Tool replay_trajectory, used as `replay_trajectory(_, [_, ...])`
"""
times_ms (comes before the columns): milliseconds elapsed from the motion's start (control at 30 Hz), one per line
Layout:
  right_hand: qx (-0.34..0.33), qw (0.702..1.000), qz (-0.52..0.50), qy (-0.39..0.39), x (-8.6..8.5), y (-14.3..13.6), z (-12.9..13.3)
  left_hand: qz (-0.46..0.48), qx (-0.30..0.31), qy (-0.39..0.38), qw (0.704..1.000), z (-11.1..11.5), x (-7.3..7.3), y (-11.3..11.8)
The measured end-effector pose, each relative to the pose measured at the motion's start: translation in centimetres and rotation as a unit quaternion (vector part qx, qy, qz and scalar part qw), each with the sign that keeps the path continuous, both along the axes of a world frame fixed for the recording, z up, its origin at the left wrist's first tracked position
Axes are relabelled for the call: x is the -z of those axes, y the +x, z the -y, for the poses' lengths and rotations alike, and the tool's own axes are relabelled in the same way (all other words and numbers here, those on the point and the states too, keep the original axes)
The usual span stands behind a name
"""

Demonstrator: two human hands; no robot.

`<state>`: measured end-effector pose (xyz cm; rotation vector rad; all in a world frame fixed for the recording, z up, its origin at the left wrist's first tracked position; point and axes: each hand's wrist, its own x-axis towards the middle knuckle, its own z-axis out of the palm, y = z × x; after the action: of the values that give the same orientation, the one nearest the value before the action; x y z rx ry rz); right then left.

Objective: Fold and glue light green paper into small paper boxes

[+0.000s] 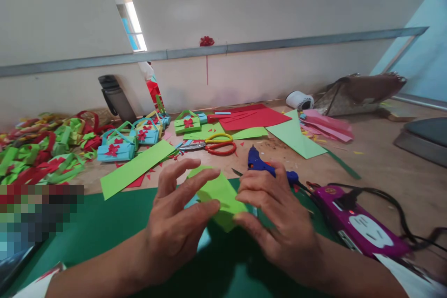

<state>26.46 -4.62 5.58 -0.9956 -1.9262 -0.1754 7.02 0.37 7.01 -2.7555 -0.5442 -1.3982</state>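
Green mat (111,219), purple power strip (354,221) to R. L hand (176,219): fingers spread, thumb on green paper (222,193); R hand (279,216) pinches its edge. Paper's btwn hands, over mat. Blue glue gun (259,163) just past R hand.

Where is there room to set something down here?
The green mat looks bare between the lime strip and left forearm; so does the brown tabletop between the dark green strip and grey object at right. It's crowded around the scissors and the paper heap at far left.
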Motion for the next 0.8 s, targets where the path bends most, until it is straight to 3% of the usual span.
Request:
replay_trajectory(233, [-0.005, 1.0, 0.018, -0.013, 0.1, 0.1, 0.0, -0.011, -0.013, 0.06, 0.998, 0.1, 0.4, -0.3])
replay_trajectory(567, [-0.016, 0.996, 0.085, 0.034, 0.8, 0.5, 0.2, -0.007, 0.0, 0.019, 1.0, 0.6, 0.7, 0.7])
replay_trajectory(800, [-0.027, 0.996, 0.077, 0.032, 0.7, -0.1, 0.2, -0.01, -0.008, 0.008, 1.0, 0.9, 0.9, 1.2])
